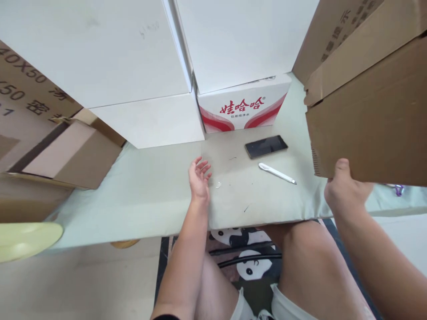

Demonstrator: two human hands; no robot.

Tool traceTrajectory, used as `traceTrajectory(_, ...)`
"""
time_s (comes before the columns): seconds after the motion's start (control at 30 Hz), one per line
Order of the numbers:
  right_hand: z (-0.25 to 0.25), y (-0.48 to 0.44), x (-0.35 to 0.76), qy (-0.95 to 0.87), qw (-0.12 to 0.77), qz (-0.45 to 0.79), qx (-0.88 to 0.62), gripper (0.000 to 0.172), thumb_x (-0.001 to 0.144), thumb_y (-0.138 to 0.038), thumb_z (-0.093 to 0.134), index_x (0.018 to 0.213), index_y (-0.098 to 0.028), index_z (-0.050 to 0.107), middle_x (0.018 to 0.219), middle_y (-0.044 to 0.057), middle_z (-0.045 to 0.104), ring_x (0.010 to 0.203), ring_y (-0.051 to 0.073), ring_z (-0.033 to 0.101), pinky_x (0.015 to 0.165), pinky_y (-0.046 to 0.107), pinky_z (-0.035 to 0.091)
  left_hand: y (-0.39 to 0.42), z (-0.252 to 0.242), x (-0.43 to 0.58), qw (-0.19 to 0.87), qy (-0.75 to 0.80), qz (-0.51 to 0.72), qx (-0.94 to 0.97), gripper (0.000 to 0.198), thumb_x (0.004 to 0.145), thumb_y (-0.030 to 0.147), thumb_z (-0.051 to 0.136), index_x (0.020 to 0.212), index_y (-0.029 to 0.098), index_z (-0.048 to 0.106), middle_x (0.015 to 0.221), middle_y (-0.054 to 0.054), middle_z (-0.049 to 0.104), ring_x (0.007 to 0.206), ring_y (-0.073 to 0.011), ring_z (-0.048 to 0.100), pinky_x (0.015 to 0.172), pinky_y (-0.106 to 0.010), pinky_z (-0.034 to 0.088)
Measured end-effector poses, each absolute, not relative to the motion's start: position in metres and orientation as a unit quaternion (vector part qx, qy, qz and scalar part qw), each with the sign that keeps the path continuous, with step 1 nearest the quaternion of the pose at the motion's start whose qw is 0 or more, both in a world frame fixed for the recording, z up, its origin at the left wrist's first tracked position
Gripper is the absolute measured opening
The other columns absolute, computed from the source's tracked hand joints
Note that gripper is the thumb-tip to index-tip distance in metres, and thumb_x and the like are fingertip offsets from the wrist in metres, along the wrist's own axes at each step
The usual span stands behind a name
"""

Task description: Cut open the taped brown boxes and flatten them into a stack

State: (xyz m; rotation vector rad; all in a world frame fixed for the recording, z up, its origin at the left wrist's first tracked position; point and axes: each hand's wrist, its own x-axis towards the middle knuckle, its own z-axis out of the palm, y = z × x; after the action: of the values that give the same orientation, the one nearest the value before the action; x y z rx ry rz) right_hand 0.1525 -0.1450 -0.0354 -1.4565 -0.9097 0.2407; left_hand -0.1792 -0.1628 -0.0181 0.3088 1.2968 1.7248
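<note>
My right hand grips the lower edge of a brown cardboard box, thumb on the side facing me and the other fingers mostly hidden beneath it. The box is at the right, tilted. My left hand rests near the middle of the pale green table cover, palm turned up, fingers loosely curled and apart, with nothing in it. Between the hands lie a white utility knife and a dark smartphone. A small clear scrap is beside my left hand.
Large white boxes stand along the back, with a red and white water carton under one. More cardboard boxes are at the left, near a yellow-green rounded object. Another carton stands behind the held box. The table's front edge runs above my knees.
</note>
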Motion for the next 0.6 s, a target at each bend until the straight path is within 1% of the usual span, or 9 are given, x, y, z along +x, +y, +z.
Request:
traceTrajectory(0.17, -0.059, -0.120, 0.156, -0.383, 0.610, 0.125, -0.682, 0.044, 0.084, -0.048, 0.067, 0.118, -0.021, 0.065, 0.135, 0.016, 0.068, 0.134, 0.031, 0.062, 0.123, 0.054, 0.041, -0.156, -0.028, -0.158, 0.481, 0.534, 0.675, 0.166, 0.039, 0.085, 0.050, 0.055, 0.112, 0.025, 0.067, 0.105, -0.007, 0.070, 0.093, -0.0191, 0.067, 0.072, -0.026, 0.046)
traceTrajectory(0.3, -0.072, -0.101, 0.158, -0.395, 0.595, 0.131, -0.688, 0.043, 0.084, -0.046, 0.065, 0.116, -0.017, 0.067, 0.128, 0.016, 0.072, 0.126, 0.030, 0.066, 0.119, 0.052, 0.045, -0.151, -0.040, -0.148, 0.478, 0.544, 0.652, 0.226, 0.043, 0.084, 0.056, 0.059, 0.113, 0.026, 0.067, 0.110, -0.008, 0.069, 0.097, -0.0205, 0.067, 0.075, -0.028, 0.047)
traceTrajectory(0.37, -0.075, -0.092, 0.160, -0.396, 0.593, 0.132, -0.689, 0.041, 0.083, -0.046, 0.064, 0.112, -0.017, 0.069, 0.124, 0.016, 0.073, 0.122, 0.031, 0.068, 0.117, 0.053, 0.047, -0.149, -0.046, -0.144, 0.451, 0.564, 0.638, 0.268, 0.044, 0.084, 0.058, 0.061, 0.112, 0.025, 0.068, 0.111, -0.009, 0.070, 0.103, -0.0214, 0.066, 0.082, -0.030, 0.047)
traceTrajectory(0.47, -0.078, -0.077, 0.164, -0.418, 0.581, 0.149, -0.682, 0.037, 0.083, -0.049, 0.063, 0.105, -0.020, 0.070, 0.117, 0.017, 0.076, 0.120, 0.034, 0.069, 0.112, 0.056, 0.050, -0.147, -0.051, -0.132, 0.414, 0.583, 0.618, 0.327, 0.043, 0.087, 0.058, 0.062, 0.111, 0.023, 0.070, 0.115, -0.010, 0.070, 0.114, -0.0235, 0.064, 0.098, -0.034, 0.044)
traceTrajectory(0.53, -0.080, -0.068, 0.167, -0.447, 0.566, 0.171, -0.671, 0.036, 0.086, -0.050, 0.060, 0.106, -0.021, 0.069, 0.115, 0.017, 0.076, 0.120, 0.035, 0.069, 0.109, 0.058, 0.051, -0.146, -0.051, -0.116, 0.411, 0.575, 0.606, 0.365, 0.041, 0.087, 0.057, 0.063, 0.109, 0.023, 0.070, 0.116, -0.010, 0.070, 0.118, -0.0252, 0.063, 0.104, -0.037, 0.043)
traceTrajectory(0.6, -0.083, -0.062, 0.170, -0.475, 0.554, 0.188, -0.658, 0.037, 0.088, -0.049, 0.056, 0.109, -0.021, 0.068, 0.114, 0.016, 0.075, 0.121, 0.034, 0.068, 0.108, 0.057, 0.051, -0.142, -0.045, -0.092, 0.418, 0.556, 0.582, 0.422, 0.037, 0.085, 0.053, 0.067, 0.107, 0.023, 0.070, 0.117, -0.011, 0.069, 0.119, -0.0268, 0.063, 0.106, -0.039, 0.044)
